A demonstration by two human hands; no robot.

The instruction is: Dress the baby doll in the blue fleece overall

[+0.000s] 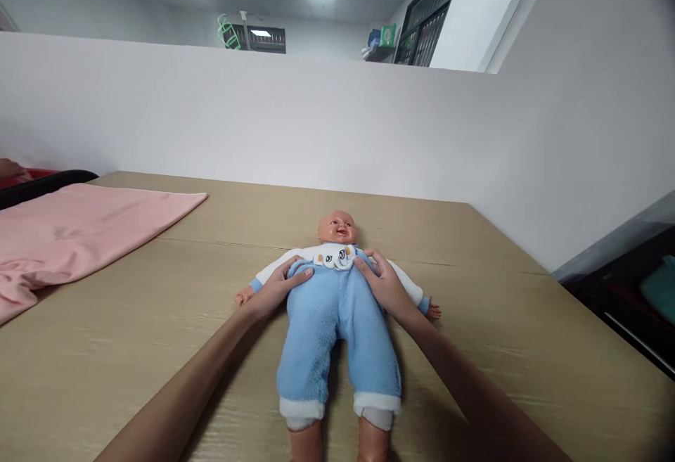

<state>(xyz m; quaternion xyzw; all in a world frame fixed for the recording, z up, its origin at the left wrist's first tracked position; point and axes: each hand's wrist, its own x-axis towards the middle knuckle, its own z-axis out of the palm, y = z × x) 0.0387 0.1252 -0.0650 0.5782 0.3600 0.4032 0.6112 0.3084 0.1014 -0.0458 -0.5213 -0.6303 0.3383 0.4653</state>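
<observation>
A baby doll point(337, 228) lies on its back on the table, head toward the wall and arms spread out. It wears a white top point(406, 280) with blue cuffs and an animal face on the chest, and fluffy light blue trousers point(340, 300) with white hems. My left hand point(278, 285) grips the trousers at the waist on the left, thumb on the front. On the opposite side my right hand point(386, 283) pinches the waistband, its thumb also on the front. The fingers of both hands are partly hidden by the cloth and the doll's sides.
A pink cloth point(100, 226) is spread over the left of the brown table point(485, 349). Behind it, at the far left, is a red and black container point(45, 179). A white partition point(295, 124) borders the table's far edge. Dark items lie beyond the right edge.
</observation>
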